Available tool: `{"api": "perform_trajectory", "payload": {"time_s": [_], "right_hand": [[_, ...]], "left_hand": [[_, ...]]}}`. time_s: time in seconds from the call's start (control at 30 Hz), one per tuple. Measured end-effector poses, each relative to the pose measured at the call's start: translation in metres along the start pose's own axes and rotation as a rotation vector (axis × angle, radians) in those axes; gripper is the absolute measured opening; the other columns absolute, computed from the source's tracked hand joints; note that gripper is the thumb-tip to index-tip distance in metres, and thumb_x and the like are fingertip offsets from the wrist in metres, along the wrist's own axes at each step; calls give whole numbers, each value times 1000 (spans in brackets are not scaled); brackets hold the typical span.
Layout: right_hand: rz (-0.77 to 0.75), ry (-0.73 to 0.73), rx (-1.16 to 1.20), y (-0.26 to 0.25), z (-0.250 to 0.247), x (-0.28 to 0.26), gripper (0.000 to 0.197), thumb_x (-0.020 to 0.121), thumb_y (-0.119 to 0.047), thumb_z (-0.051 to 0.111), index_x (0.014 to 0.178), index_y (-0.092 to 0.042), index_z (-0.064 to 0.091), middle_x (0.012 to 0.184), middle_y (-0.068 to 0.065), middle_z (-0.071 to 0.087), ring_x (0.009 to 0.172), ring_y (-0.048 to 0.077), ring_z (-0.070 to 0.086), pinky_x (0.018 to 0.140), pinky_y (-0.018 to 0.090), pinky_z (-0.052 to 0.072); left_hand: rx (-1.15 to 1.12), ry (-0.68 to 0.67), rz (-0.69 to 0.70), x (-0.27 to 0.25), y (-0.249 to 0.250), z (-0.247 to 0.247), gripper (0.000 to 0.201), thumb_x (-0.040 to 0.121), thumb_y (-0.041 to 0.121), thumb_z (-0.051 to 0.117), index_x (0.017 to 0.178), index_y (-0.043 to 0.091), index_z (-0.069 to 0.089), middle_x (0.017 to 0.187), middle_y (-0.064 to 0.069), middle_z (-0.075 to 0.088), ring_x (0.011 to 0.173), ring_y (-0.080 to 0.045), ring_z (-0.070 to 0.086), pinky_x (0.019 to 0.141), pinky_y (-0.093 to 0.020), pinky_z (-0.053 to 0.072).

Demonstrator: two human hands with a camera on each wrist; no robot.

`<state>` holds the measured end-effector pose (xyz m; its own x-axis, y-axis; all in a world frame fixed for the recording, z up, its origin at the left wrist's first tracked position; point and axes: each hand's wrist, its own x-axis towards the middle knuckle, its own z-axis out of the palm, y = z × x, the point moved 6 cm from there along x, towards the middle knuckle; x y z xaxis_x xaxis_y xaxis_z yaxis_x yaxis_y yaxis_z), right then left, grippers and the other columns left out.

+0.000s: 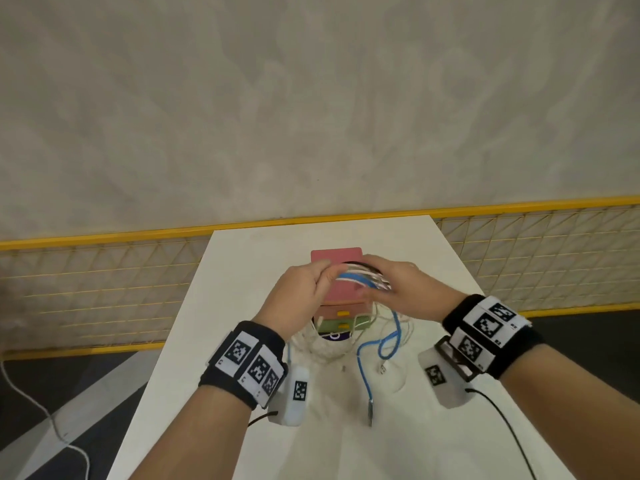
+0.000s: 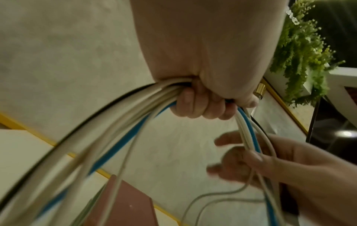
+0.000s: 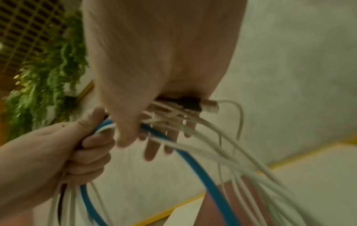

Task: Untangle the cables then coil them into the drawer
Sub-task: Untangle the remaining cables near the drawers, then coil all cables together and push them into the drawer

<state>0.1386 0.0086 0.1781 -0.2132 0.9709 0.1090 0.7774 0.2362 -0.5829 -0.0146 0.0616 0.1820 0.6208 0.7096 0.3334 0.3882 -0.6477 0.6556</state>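
My left hand (image 1: 304, 289) grips a bundle of white, blue and black cables (image 1: 360, 277) in a fist above the small drawer unit (image 1: 337, 259). The fist (image 2: 201, 104) closes round the cable bundle (image 2: 115, 137). My right hand (image 1: 401, 289) holds the same bundle a short way to the right. Its fingers (image 3: 152, 146) lie nearly straight under the strands (image 3: 193, 149) with the thumb on top. A plug (image 3: 203, 105) sits at its palm. Loose ends, one of them blue (image 1: 363, 372), hang down to the white table (image 1: 225, 358). The green drawer (image 1: 341, 325) is pulled out.
The narrow table ends close on both sides and at the back. A yellow mesh railing (image 1: 104, 289) runs behind it. A white cord (image 1: 34, 403) lies on the floor at left. Loose white cable (image 1: 322, 344) is heaped in front of the drawers.
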Motion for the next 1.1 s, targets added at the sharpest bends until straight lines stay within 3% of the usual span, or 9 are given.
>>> {"api": "perform_trajectory", "payload": {"time_s": [0.1,0.23,0.33,0.47,0.57,0.7,0.9,1.0,1.1], "right_hand": [[75,-22,1,11,8,-1,20,98,-34,44,101,-18,55,73,-5,61,64,9,57,65,26,44],[56,-64,-133,12,2,-5,30,101,-35,36,98,-11,54,73,7,55,60,16,46,60,32,39],[42,-80,-243,3,0,1,34,100,-35,35,95,-8,54,75,13,59,64,25,51,61,36,40],[-7,-149,-356,-18,13,13,31,100,-29,39,102,-5,58,77,8,59,70,28,56,68,40,44],[-32,-149,-334,-24,10,17,23,95,-23,47,92,-7,63,81,11,68,73,28,61,67,39,47],[-18,-89,-81,-10,-6,12,26,85,-44,60,97,-21,63,86,-2,69,76,17,64,70,37,53],[5,-23,44,16,-10,3,11,95,-30,53,98,-20,55,75,1,64,67,10,60,65,27,45],[26,2,39,34,-10,-2,4,96,-28,52,94,-26,55,84,-1,67,78,9,64,72,25,49],[137,30,20,62,-10,-10,12,95,-35,51,96,-24,57,79,-2,69,75,12,66,72,31,53]], "left_hand": [[-113,62,-11,-1,-1,-14,29,97,46,38,71,40,48,56,13,48,56,-3,45,58,-21,35],[-124,-35,-106,-9,-27,-8,36,93,56,33,76,30,52,67,6,50,63,-8,47,66,-30,41],[7,8,-159,-5,-39,-4,31,101,43,37,110,22,58,102,3,59,97,-13,57,90,-32,44],[106,125,80,0,8,6,44,102,44,31,136,21,48,128,1,56,119,-12,51,102,-28,39],[240,-113,45,-2,21,30,63,93,66,16,135,27,43,87,3,67,86,-21,64,72,-34,49],[297,-88,-10,-3,8,20,55,87,70,31,77,21,53,53,6,44,55,-14,46,50,-28,30],[-19,95,-107,6,1,-13,46,94,55,48,60,26,59,42,7,37,46,-10,40,52,-30,27],[-140,199,-156,9,-5,-32,62,89,66,44,58,12,47,48,8,35,62,-29,58,63,-33,38],[-239,273,-174,11,0,-49,58,97,53,45,56,13,34,41,10,32,50,-11,51,80,-42,50]]}}
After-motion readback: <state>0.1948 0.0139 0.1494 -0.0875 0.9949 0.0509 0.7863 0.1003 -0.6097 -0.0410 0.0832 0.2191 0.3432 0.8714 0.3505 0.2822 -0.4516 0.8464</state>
